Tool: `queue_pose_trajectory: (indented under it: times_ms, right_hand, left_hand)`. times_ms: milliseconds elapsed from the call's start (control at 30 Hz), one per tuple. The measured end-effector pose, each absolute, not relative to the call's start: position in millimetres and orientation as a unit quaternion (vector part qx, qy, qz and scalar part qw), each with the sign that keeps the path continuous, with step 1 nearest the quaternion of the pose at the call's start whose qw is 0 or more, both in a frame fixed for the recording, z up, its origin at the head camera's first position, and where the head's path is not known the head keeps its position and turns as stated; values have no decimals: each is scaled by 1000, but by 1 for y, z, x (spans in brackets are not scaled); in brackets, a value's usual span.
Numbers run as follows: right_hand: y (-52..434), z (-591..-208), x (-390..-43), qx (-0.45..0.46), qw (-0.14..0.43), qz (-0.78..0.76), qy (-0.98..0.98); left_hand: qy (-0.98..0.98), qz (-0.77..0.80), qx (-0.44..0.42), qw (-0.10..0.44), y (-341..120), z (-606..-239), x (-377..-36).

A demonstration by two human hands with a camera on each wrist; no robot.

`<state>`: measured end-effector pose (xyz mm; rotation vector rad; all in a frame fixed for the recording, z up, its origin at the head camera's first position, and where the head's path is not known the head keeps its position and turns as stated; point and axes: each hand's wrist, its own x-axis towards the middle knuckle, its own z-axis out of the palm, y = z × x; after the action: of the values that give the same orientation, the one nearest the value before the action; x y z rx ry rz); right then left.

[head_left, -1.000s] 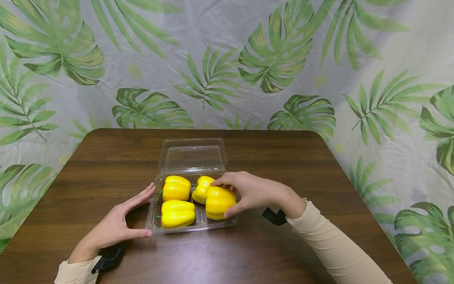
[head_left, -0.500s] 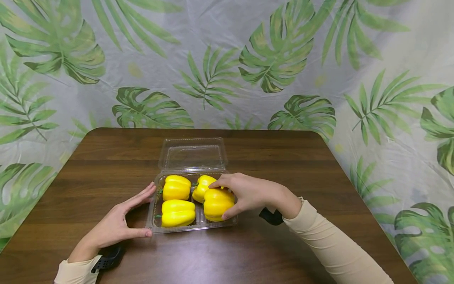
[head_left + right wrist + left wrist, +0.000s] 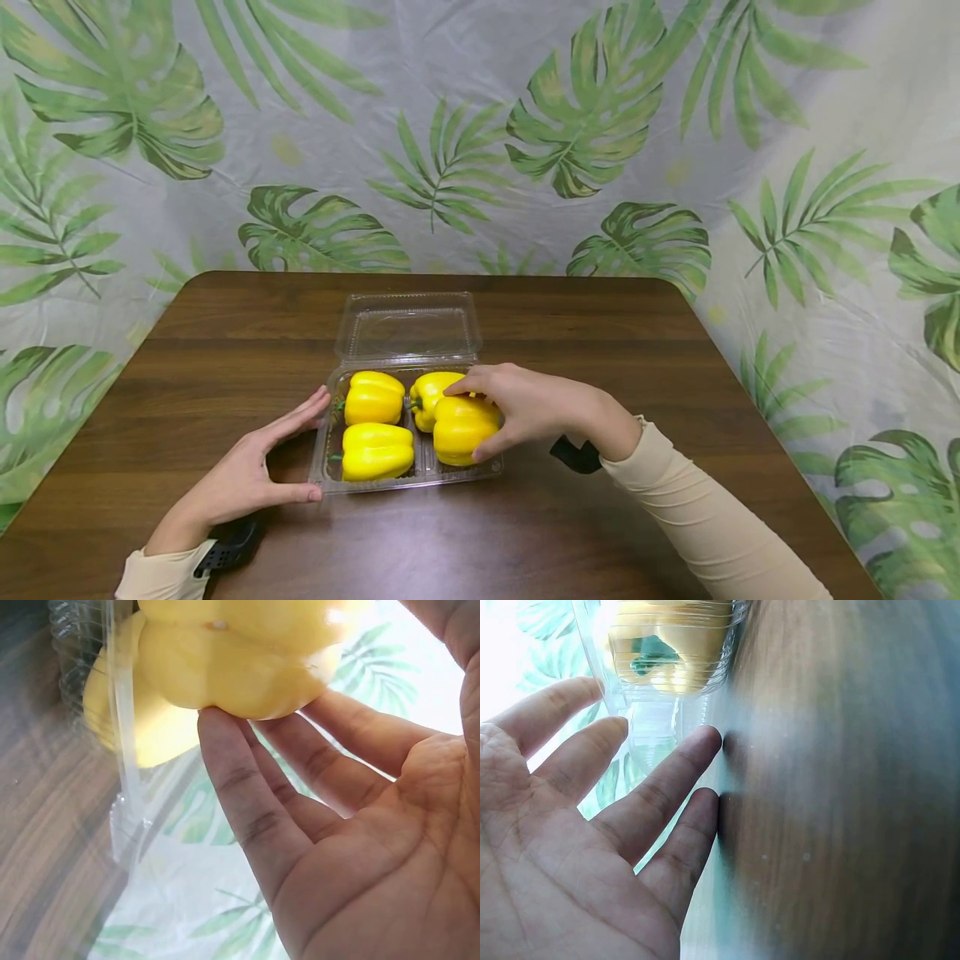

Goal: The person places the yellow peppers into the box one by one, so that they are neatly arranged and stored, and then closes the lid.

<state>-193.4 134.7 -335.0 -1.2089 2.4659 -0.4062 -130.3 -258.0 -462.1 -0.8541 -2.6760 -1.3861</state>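
done: three peppers (image 3: 375, 425) in tray (image 3: 330, 467) | now: right hand (image 3: 532, 408) curled round fourth pepper (image 3: 459, 427), settling | left hand (image 3: 243, 475) flat, steadying tray | lid (image 3: 407, 325) unclosed

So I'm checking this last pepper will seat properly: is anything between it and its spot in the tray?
Nothing visible. The right hand holds the pepper over the tray's near-right spot; the other three peppers sit beside it.
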Motion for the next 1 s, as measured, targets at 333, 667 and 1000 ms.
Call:
queue_pose_trajectory:
  times_ms: [333, 667, 1000]
  right_hand:
    - [130, -345, -194, -440, 191, -157, 863]
    - [127, -349, -195, -447, 188, -156, 861]
    - [125, -353, -195, -446, 191, -162, 859]
  left_hand:
    - [-857, -440, -268, 6, -259, -463, -130]
    - [-856, -440, -272, 12, -259, -465, -132]
    - [-857, -437, -274, 6, -259, -465, -132]
